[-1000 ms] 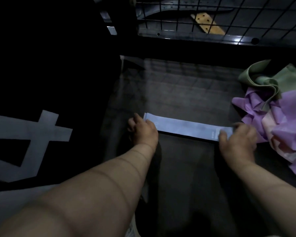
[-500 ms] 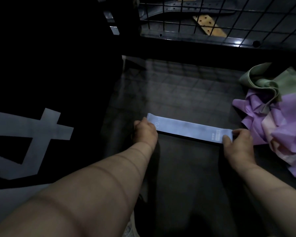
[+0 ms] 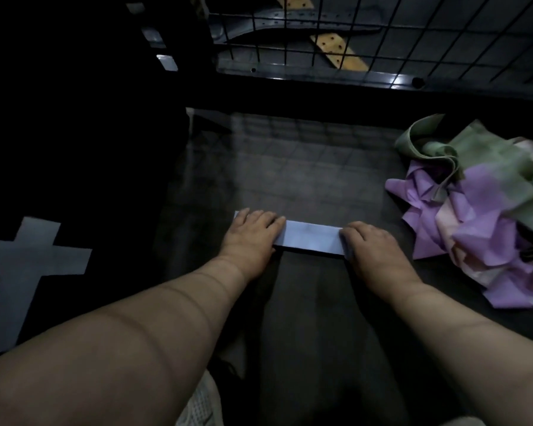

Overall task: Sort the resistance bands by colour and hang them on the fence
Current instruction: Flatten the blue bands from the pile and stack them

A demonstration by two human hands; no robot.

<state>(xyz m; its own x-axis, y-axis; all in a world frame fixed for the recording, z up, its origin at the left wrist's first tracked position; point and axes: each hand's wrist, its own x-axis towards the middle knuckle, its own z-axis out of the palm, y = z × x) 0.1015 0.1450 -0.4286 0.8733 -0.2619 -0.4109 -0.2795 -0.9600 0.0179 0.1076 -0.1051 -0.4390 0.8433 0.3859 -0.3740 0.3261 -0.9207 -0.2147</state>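
Left hand point(image 3: 253, 233) flat, pressing blue band point(image 3: 310, 239) to floor point(image 3: 290, 167). Right hand point(image 3: 374, 245) on other end, can't tell if pinching. I'd smooth creases, then lift both ends toward fence point(image 3: 320, 76).

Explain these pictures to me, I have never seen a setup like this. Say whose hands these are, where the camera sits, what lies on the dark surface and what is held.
There is no machine here: a person works with two bare hands. Every picture comes from one wide camera worn on the person's head, looking forward and down, so the arms reach in from the bottom. The left hand lies flat, fingers straight, on the left end of a pale blue band resting on the dark surface. The right hand bends its fingers over the band's right end; whether it pinches or only presses is unclear. To the right lies a crumpled pile of bands, purple, green and pink. Beyond stands the wire fence.
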